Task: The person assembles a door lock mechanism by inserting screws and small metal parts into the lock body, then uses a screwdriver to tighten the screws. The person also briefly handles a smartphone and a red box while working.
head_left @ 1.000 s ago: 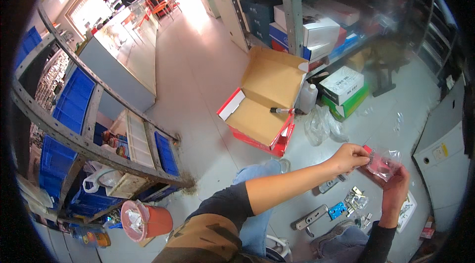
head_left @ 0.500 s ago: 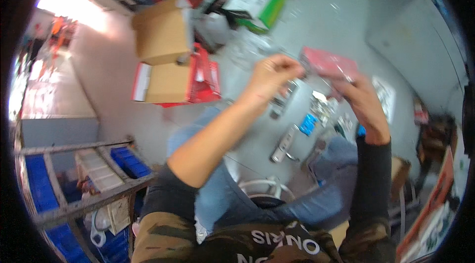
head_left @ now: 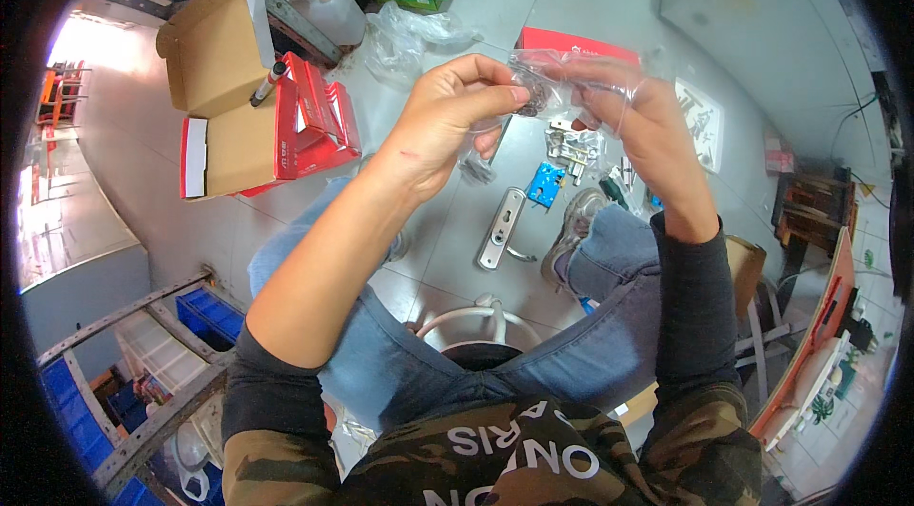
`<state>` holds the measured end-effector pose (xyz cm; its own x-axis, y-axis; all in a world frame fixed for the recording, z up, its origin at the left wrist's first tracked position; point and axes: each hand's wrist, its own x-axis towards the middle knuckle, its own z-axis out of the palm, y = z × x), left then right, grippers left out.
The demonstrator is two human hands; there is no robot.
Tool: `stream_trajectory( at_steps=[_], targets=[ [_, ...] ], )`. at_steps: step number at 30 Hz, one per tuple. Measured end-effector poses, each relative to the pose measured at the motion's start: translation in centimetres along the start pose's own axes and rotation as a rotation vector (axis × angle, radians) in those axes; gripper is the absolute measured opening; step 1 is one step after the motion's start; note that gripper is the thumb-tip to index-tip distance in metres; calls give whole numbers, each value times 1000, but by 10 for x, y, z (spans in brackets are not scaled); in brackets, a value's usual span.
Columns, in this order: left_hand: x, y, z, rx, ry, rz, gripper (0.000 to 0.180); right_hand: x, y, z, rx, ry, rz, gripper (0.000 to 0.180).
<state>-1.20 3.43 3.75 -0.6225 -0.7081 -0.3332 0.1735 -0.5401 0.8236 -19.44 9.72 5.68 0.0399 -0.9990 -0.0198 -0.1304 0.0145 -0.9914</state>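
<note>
Between my hands is a clear plastic bag with small dark pieces, possibly screws, bunched at its left end. My left hand is closed on that end, thumb and fingers pinching it. My right hand grips the other end, its fingers partly behind the film. Below my left hand shows another small clear packet; whether I hold it is unclear. On the floor beneath lie a silver door handle plate with a lever, a blue lock part and bagged metal fittings.
A red box lies beyond my hands. At left an open cardboard box has a marker pen on its edge. A metal rack with blue bins stands lower left. A white jug and crumpled plastic are farther off.
The view has shifted, so the floor things appear farther left. My hands have come closer around the bag, now plainly held between them; the red box shows behind it.
</note>
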Motion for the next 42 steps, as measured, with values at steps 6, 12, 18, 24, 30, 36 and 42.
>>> stream_trajectory(
  at_steps=[6, 12, 18, 24, 30, 36, 42],
  targets=[
    [-3, 3, 1, 84, -38, 45, 14, -2, -5, 5, -169, 37, -10, 22],
    [-3, 3, 1, 169, -43, 79, 14, -3, -5, 11, -322, 130, -85, 21],
    [-3, 4, 0, 137, -53, 57, 13, -2, -3, 13, -371, 183, -205, 20],
    [-4, 1, 0, 262, -54, 148, 13, -4, -3, 16, -367, 121, -149, 15],
    [-5, -1, -3, 200, -86, 81, 12, -6, -1, 14, -376, 135, -214, 20],
    [-5, -3, -1, 205, -99, 99, 12, -11, -1, 15, -379, 148, -179, 22],
    [-8, -2, 2, 347, -91, 155, 13, -11, -2, 11, -463, 137, -228, 20]
  ],
)
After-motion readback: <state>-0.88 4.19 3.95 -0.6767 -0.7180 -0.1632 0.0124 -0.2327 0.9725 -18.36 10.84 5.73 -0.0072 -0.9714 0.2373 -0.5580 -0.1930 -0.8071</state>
